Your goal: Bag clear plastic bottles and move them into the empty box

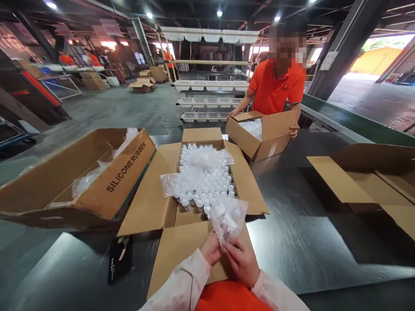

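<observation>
Both my hands grip a clear bubble-wrap bag [231,212] with something pale and pinkish inside that I cannot make out. My left hand [212,248] pinches its lower left side, and my right hand [241,260] closes on its bottom from the right. The bag hovers over the near end of an open cardboard box [142,207]. Inside that box stand many small white-capped bottles [216,183], packed close together. Two bubble-wrap pieces [207,158] lie across the bottles. The box's near flap is folded out beneath my hands.
A carton marked SILICONE RUBBER [126,172] holds bubble wrap at left. A black phone-like object [119,260] lies on the metal table [288,242]. Across it, a person in orange [275,86] holds another carton [275,134]. An open carton [353,181] sits at right.
</observation>
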